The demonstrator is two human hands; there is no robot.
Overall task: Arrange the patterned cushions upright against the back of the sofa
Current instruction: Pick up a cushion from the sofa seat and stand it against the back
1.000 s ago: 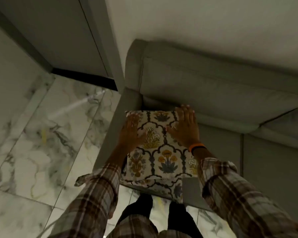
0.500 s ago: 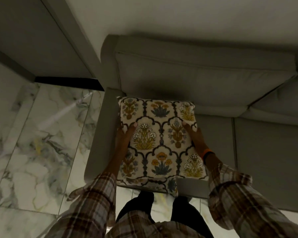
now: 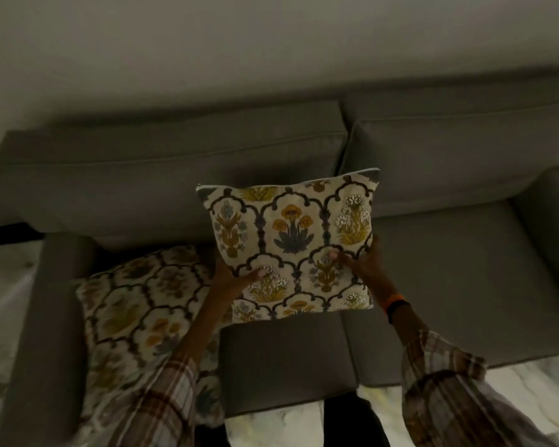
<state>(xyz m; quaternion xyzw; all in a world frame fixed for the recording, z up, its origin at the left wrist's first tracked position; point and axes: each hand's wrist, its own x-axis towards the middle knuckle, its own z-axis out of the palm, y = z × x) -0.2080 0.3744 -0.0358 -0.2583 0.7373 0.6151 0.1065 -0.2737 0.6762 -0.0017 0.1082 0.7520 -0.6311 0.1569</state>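
Note:
A cream cushion with a floral arch pattern [image 3: 291, 240] hangs in the air above the middle of the grey sofa seat [image 3: 284, 359]. My left hand [image 3: 236, 279] grips its lower left part, thumb on the front. My right hand [image 3: 362, 262] grips its lower right edge. The cushion faces me, tilted a little, its top near the sofa's back cushions [image 3: 175, 169]. A second cushion of the same pattern [image 3: 133, 314] lies flat on the left seat beside the armrest, partly under my left forearm.
The sofa's left armrest [image 3: 42, 333] runs down the left side. A second back cushion [image 3: 459, 146] and another seat [image 3: 449, 285] lie to the right. Marble floor [image 3: 530, 391] shows in front, and a pale wall [image 3: 271, 43] is behind the sofa.
I have lifted the top cushion off the pile and carried it right, toward the middle of the sofa. The cushion under it now lies uncovered on the left seat. My view has swung right.

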